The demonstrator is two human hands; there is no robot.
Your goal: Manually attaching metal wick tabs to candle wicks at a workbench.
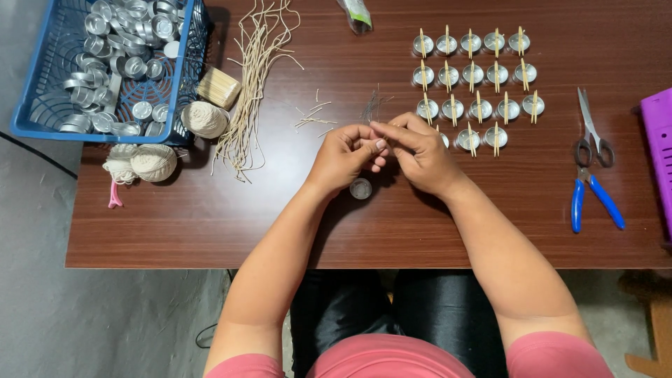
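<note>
My left hand [343,155] and my right hand [418,150] meet over the middle of the brown table [210,231], fingertips pinched together on a thin wick piece that is mostly hidden. A single small metal cup [360,188] lies on the table just below my hands. To the right and beyond them stand rows of metal cups with sticks across them [476,77]. A small bunch of thin dark wires [371,108] lies just beyond my hands.
A blue basket [42,105] of empty metal cups sits at the far left. Beside it lie balls of cream string [204,119], a bundle of sticks [218,87] and long waxed wicks [255,77]. Scissors [592,133] and blue-handled pliers [595,199] lie right, by a purple box [659,154].
</note>
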